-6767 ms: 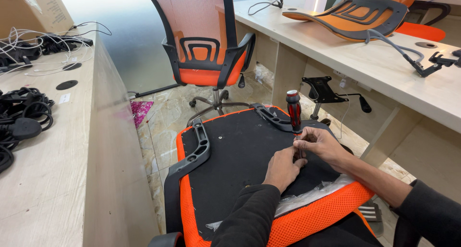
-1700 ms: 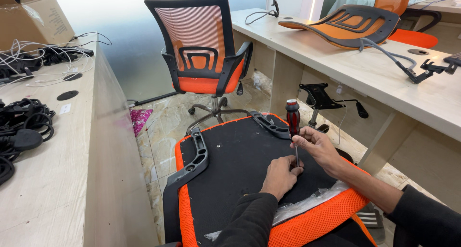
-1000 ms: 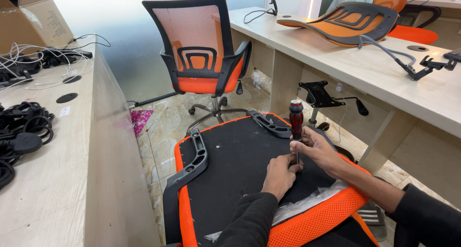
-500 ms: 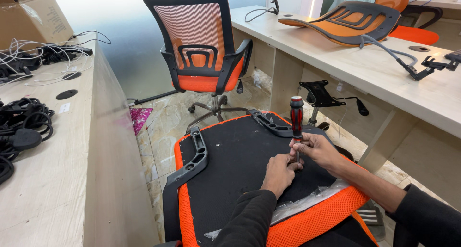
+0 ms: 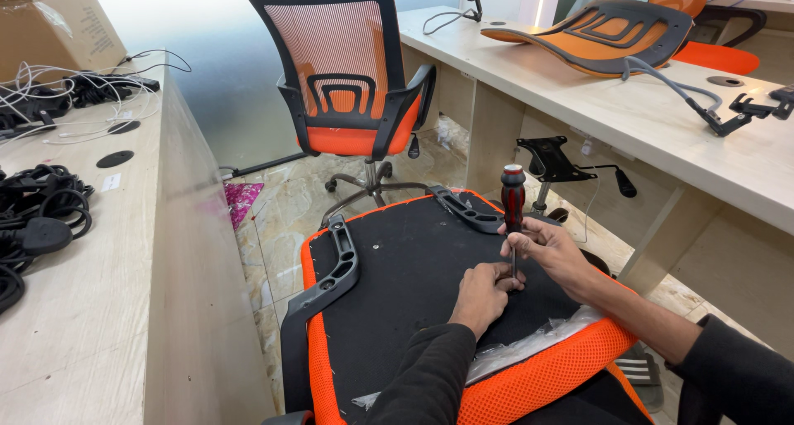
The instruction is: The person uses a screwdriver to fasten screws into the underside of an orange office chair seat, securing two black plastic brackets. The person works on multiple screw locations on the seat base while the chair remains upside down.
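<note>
Screwdriver [image 5: 513, 206] stands upright in my right hand [image 5: 550, 251], fingers clamped round its shaft just under the red-and-black handle, tip down on the black underside of the upturned seat [image 5: 397, 284]. My left hand [image 5: 484, 293] rests on that underside, fingertips pinched together at the tip. Armrest brackets [image 5: 335, 260] flank the seat.

I see the upturned seat [image 5: 397, 284] lying in front of me between two desks, my hands on it, an armrest [image 5: 331, 264] at its left edge. A complete chair [image 5: 347, 86] stands behind it. Cables [image 5: 37, 226] lie on the left desk [image 5: 91, 309], a chair back [image 5: 595, 36] on the right desk [image 5: 662, 127].
</note>
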